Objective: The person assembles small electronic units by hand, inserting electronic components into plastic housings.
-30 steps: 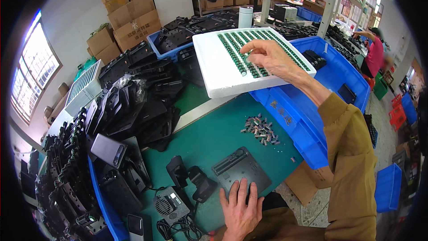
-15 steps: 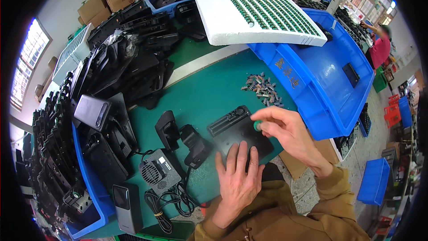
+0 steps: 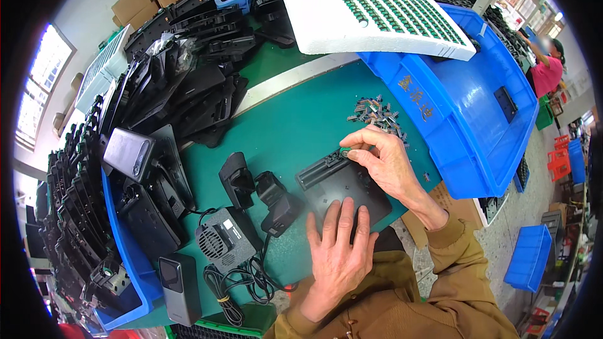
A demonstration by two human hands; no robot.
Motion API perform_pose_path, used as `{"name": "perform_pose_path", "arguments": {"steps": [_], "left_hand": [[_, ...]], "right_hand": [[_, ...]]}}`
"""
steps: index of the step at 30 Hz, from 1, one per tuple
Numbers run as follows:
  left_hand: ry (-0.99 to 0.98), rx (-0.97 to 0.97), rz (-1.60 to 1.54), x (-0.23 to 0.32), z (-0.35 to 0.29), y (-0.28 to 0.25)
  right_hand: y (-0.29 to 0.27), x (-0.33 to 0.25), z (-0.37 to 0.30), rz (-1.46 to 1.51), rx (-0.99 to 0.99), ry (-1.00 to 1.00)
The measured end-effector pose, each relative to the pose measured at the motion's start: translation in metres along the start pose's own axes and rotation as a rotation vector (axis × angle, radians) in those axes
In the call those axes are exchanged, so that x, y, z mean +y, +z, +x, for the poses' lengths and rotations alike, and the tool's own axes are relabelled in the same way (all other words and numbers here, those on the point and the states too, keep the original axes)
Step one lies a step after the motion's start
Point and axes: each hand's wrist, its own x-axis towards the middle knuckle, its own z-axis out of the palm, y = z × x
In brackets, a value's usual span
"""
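Observation:
A black plastic housing [image 3: 357, 189] with a raised ribbed strip along its far edge lies on the green table mat. My left hand [image 3: 341, 248] rests flat on its near part, fingers spread. At the far right end of the strip, my right hand [image 3: 388, 162] pinches a small round green circuit board [image 3: 345, 151] between thumb and fingertips. The board seems to touch the housing there, though the fingers partly cover it. Just beyond my right hand is a loose heap of small metal-and-plastic parts [image 3: 375, 113].
A white foam tray [image 3: 308, 16] with rows of green boards sits across a large blue bin [image 3: 449, 138] at the far right. Black housings [image 3: 188, 91] pile up at left. Two black cradles [image 3: 276, 204], a grey fan unit [image 3: 227, 236] with coiled cables and a grey box [image 3: 179, 289] stand nearer.
My right hand has moved left and away from me, bringing the green board from above the housing's right side to the end of its strip. The left hand stays flat on the housing.

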Motion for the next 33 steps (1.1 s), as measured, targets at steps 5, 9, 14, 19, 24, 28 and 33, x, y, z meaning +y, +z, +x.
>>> {"name": "perform_pose_path", "arguments": {"steps": [5, 9, 14, 19, 24, 28, 33], "left_hand": [[0.003, -0.006, -0.004, 0.001, 0.002, 0.0], [-0.001, -0.018, -0.001, -0.001, 0.001, -0.001], [0.003, -0.032, 0.012, 0.001, 0.002, -0.002], [-0.004, -0.039, 0.009, 0.001, 0.002, -0.004], [-0.004, -0.042, 0.016, 0.001, 0.002, -0.003], [-0.001, -0.037, 0.018, 0.002, 0.002, -0.003], [-0.002, -0.041, 0.017, 0.002, 0.003, -0.003]], "right_hand": [[-0.006, 0.002, 0.003, -0.079, 0.015, -0.001], [-0.006, 0.003, 0.004, -0.099, 0.008, -0.003], [-0.01, 0.008, 0.001, -0.191, -0.009, -0.173], [-0.012, 0.01, 0.004, -0.126, -0.055, -0.112], [-0.013, 0.011, 0.004, -0.062, -0.057, -0.05], [-0.014, 0.014, 0.005, -0.031, -0.062, -0.064], [-0.011, 0.013, 0.001, -0.051, -0.008, -0.098]]}}
